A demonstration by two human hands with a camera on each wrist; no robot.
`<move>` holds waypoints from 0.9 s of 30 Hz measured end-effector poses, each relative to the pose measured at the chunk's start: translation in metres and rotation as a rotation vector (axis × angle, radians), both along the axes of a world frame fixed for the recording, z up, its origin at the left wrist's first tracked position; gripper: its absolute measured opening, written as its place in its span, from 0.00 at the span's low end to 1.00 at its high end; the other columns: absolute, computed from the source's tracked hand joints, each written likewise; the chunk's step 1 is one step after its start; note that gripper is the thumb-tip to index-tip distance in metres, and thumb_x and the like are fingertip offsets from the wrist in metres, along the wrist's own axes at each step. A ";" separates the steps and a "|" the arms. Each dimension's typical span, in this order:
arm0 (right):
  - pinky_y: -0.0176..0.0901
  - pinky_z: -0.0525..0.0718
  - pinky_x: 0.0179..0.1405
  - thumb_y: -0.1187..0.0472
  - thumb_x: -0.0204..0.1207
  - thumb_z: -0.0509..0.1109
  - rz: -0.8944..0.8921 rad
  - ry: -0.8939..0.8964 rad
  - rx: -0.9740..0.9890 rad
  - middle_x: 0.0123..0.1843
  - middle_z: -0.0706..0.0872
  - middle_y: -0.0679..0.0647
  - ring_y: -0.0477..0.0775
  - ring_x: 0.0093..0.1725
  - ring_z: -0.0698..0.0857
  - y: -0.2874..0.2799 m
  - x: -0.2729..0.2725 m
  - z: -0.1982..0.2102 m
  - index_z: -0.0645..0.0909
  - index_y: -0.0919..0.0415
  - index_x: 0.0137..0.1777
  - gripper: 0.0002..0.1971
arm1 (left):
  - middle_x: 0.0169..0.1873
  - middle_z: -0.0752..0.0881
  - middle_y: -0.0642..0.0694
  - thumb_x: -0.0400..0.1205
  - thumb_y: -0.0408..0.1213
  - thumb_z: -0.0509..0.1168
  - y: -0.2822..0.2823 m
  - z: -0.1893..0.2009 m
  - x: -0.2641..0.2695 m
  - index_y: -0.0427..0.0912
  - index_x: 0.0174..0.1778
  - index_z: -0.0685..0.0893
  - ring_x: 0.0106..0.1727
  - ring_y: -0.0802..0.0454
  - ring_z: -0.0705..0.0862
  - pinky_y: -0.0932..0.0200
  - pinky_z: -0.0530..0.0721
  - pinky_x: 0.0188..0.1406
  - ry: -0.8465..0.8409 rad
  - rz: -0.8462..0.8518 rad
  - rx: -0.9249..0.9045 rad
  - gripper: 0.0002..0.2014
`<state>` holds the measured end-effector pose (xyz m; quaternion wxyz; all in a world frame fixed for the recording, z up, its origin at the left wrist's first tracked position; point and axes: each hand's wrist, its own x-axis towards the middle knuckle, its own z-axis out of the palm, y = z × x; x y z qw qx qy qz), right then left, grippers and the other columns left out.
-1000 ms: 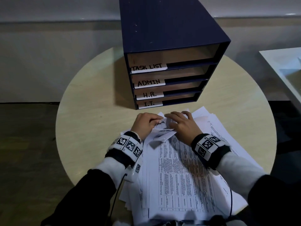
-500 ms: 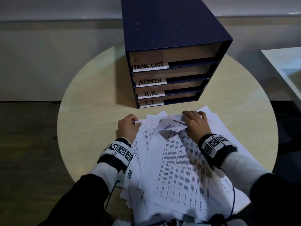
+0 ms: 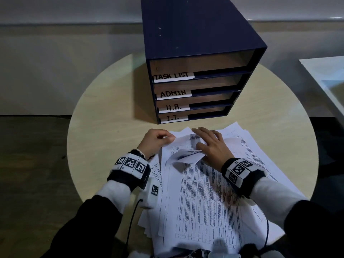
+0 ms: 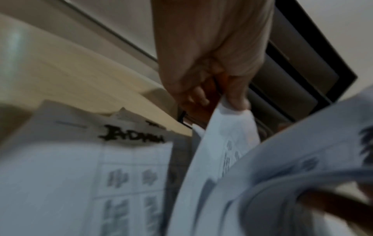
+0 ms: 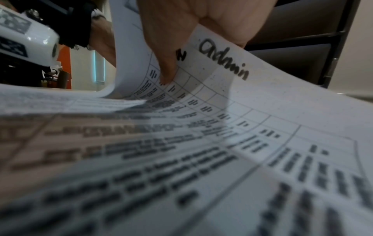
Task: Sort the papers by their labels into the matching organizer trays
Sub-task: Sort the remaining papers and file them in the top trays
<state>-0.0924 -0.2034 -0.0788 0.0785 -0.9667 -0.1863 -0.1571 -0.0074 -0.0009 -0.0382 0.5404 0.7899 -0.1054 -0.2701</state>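
A curled white printed sheet is pinched by the left hand and, seemingly, thumb-gripped by the right hand before the dark blue four-tray organizer

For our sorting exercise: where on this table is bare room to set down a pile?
Bare table lies left of the organizer, and right of it beyond the papers. The near middle is crowded: papers and both hands.

black sleeves, white cuffs, marker-tagged black wristbands, thin cable.
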 end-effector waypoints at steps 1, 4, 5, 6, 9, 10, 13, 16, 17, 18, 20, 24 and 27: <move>0.53 0.72 0.59 0.73 0.36 0.82 -0.004 -0.001 -0.005 0.62 0.84 0.66 0.60 0.65 0.75 0.000 0.000 0.000 0.78 0.60 0.35 0.25 | 0.27 0.87 0.58 0.77 0.27 0.68 0.000 0.004 0.000 0.38 0.38 0.86 0.33 0.65 0.83 0.70 0.79 0.42 0.046 -0.065 -0.045 0.05; 0.53 0.65 0.58 0.74 0.34 0.81 0.007 -0.029 0.001 0.59 0.87 0.64 0.59 0.63 0.79 -0.001 0.000 -0.003 0.72 0.58 0.40 0.32 | 0.32 0.90 0.55 0.75 0.31 0.70 0.003 0.006 -0.001 0.41 0.43 0.86 0.36 0.60 0.86 0.69 0.84 0.39 0.253 -0.179 -0.129 0.03; 0.53 0.65 0.58 0.74 0.35 0.80 0.012 -0.036 0.003 0.60 0.87 0.64 0.60 0.61 0.83 -0.002 -0.001 -0.004 0.70 0.57 0.41 0.34 | 0.35 0.90 0.52 0.71 0.38 0.73 0.004 0.004 -0.003 0.40 0.46 0.87 0.37 0.56 0.87 0.66 0.86 0.38 0.350 -0.187 -0.173 0.10; 0.53 0.65 0.58 0.75 0.35 0.80 0.015 -0.036 0.006 0.60 0.86 0.65 0.62 0.59 0.86 -0.002 -0.002 -0.005 0.70 0.57 0.41 0.33 | 0.36 0.90 0.48 0.67 0.46 0.74 0.004 0.001 -0.006 0.38 0.50 0.86 0.37 0.54 0.87 0.64 0.87 0.38 0.434 -0.187 -0.216 0.19; 0.52 0.66 0.59 0.76 0.34 0.81 0.013 -0.013 -0.007 0.62 0.85 0.66 0.66 0.58 0.87 -0.003 -0.004 -0.005 0.79 0.61 0.34 0.26 | 0.32 0.90 0.48 0.74 0.57 0.61 0.002 -0.003 -0.014 0.33 0.60 0.82 0.30 0.56 0.87 0.66 0.85 0.27 0.562 -0.152 -0.281 0.31; 0.52 0.66 0.59 0.76 0.34 0.81 0.012 -0.002 -0.017 0.62 0.85 0.66 0.66 0.58 0.87 -0.004 -0.005 -0.005 0.80 0.62 0.33 0.24 | 0.33 0.90 0.47 0.80 0.55 0.55 0.002 -0.005 -0.015 0.34 0.59 0.82 0.31 0.56 0.87 0.65 0.85 0.27 0.577 -0.123 -0.278 0.27; 0.53 0.66 0.61 0.75 0.33 0.82 0.025 0.024 -0.016 0.62 0.85 0.65 0.65 0.58 0.87 -0.004 -0.005 -0.005 0.81 0.62 0.32 0.24 | 0.51 0.86 0.35 0.82 0.47 0.61 0.003 -0.008 -0.016 0.38 0.59 0.84 0.44 0.46 0.84 0.59 0.86 0.38 0.517 -0.120 -0.242 0.18; 0.52 0.78 0.60 0.71 0.38 0.85 0.024 0.002 0.014 0.56 0.89 0.62 0.61 0.55 0.89 -0.004 -0.004 -0.004 0.78 0.58 0.39 0.28 | 0.46 0.87 0.41 0.63 0.55 0.78 0.007 -0.012 -0.014 0.44 0.57 0.86 0.38 0.49 0.82 0.63 0.82 0.31 0.479 -0.187 -0.214 0.30; 0.50 0.79 0.58 0.69 0.40 0.85 0.013 -0.007 0.043 0.51 0.90 0.60 0.58 0.51 0.90 -0.002 -0.005 -0.003 0.74 0.57 0.42 0.30 | 0.43 0.88 0.46 0.55 0.57 0.81 0.008 -0.011 -0.013 0.45 0.57 0.85 0.35 0.53 0.83 0.66 0.83 0.29 0.485 -0.210 -0.217 0.36; 0.48 0.78 0.56 0.68 0.42 0.85 -0.010 -0.018 0.066 0.46 0.90 0.57 0.56 0.46 0.90 0.000 -0.006 -0.002 0.70 0.57 0.44 0.32 | 0.41 0.89 0.49 0.49 0.58 0.82 0.008 -0.011 -0.013 0.46 0.58 0.84 0.31 0.56 0.84 0.68 0.82 0.27 0.492 -0.244 -0.228 0.41; 0.45 0.77 0.51 0.61 0.48 0.85 -0.078 -0.046 0.058 0.39 0.87 0.52 0.52 0.38 0.87 0.003 -0.007 0.001 0.67 0.56 0.45 0.31 | 0.33 0.89 0.54 0.47 0.59 0.81 0.006 -0.009 -0.015 0.43 0.60 0.80 0.25 0.62 0.82 0.71 0.80 0.23 0.517 -0.319 -0.244 0.46; 0.44 0.64 0.48 0.53 0.62 0.77 -0.108 -0.129 0.124 0.37 0.85 0.53 0.52 0.38 0.83 0.005 -0.007 0.000 0.69 0.59 0.52 0.24 | 0.33 0.88 0.53 0.48 0.64 0.78 0.003 -0.014 -0.019 0.39 0.53 0.82 0.33 0.59 0.83 0.70 0.81 0.29 0.494 -0.296 -0.245 0.43; 0.44 0.67 0.47 0.62 0.47 0.86 -0.063 -0.176 0.051 0.35 0.85 0.51 0.51 0.37 0.81 0.006 -0.008 -0.002 0.70 0.55 0.48 0.32 | 0.48 0.85 0.45 0.63 0.66 0.66 0.000 -0.014 -0.020 0.45 0.55 0.84 0.49 0.48 0.80 0.58 0.78 0.49 0.355 -0.143 -0.150 0.33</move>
